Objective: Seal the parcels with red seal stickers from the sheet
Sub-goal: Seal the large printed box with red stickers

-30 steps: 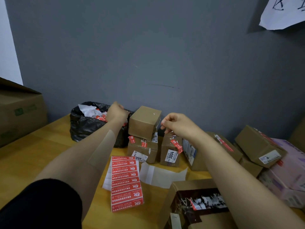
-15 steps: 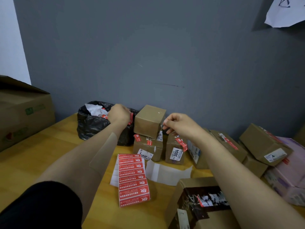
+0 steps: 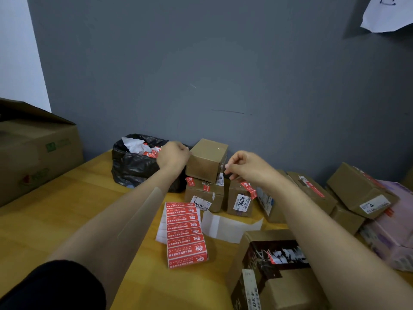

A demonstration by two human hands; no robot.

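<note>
A sheet of red seal stickers [image 3: 185,233] lies on the wooden table [image 3: 67,209] in front of me. Behind it a small brown parcel [image 3: 207,161] sits on top of another parcel [image 3: 204,195] that carries red stickers. Beside these stands a parcel labelled 3004 [image 3: 241,201] with a red sticker on its top edge. My left hand [image 3: 173,154] is curled against the top parcel's left edge. My right hand [image 3: 245,166] is at that parcel's right side, thumb and forefinger pinched. Nothing shows between those fingers.
A black bag [image 3: 131,166] of paper scraps stands behind my left hand. A large carton [image 3: 38,153] fills the left edge. More parcels [image 3: 362,189] and pink packages [image 3: 393,231] pile up at right. An open box [image 3: 268,276] sits near me. White backing paper [image 3: 230,227] lies beside the sheet.
My left hand has moved right from over the black bag to the top parcel's left edge. My right hand stays pinched at the parcel's right side.
</note>
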